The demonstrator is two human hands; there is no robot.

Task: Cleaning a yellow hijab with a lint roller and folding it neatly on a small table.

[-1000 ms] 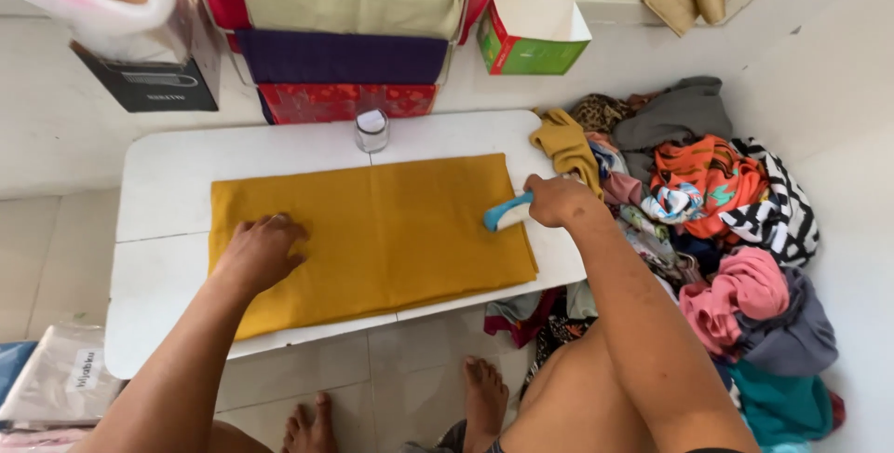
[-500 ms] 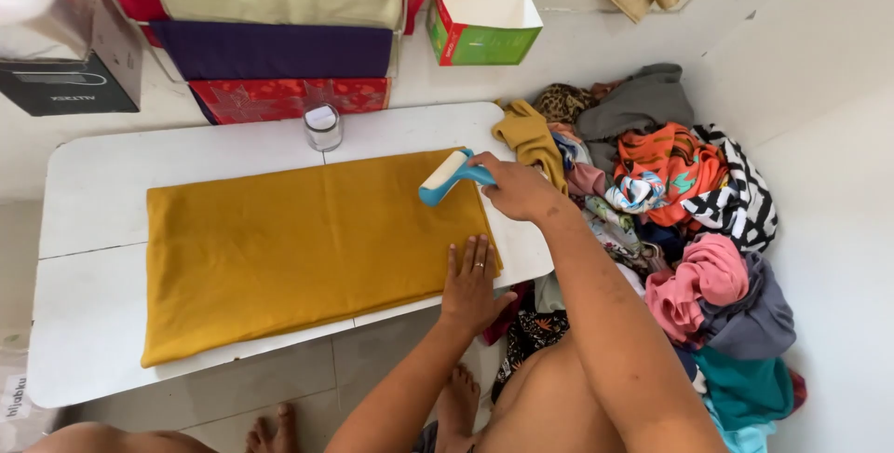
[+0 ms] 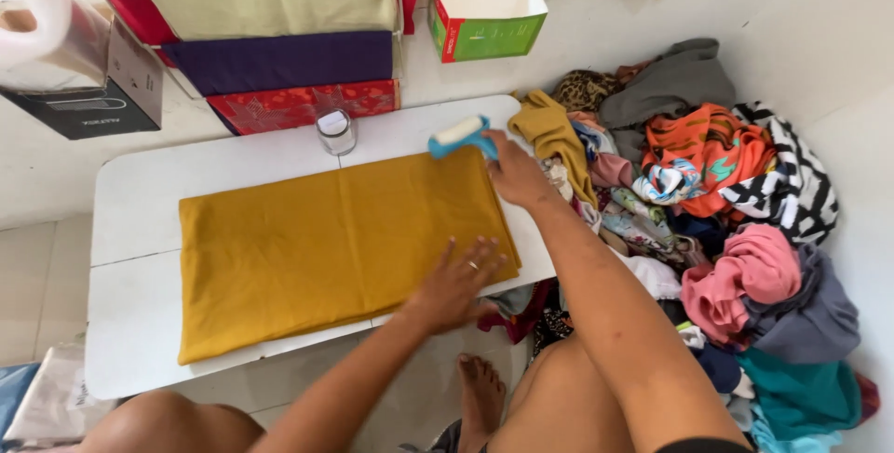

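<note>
Lint roller point(image 3: 459, 135) apparently within right-hand fingers point(image 3: 494, 150), atop mustard cloth point(image 3: 335, 248).

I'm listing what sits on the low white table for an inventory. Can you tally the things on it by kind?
Folded mustard-yellow cloth: 1
Small clear jar with a silver lid: 1
Lint roller with a blue handle, held in the right hand at the cloth's far corner: 1
Total: 3

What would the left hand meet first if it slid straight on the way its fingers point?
The left hand lies flat on the yellow cloth, fingers pointing up-right. Sliding on, it would likely cross the cloth's right edge onto bare table, then near the right hand holding the lint roller.
</note>
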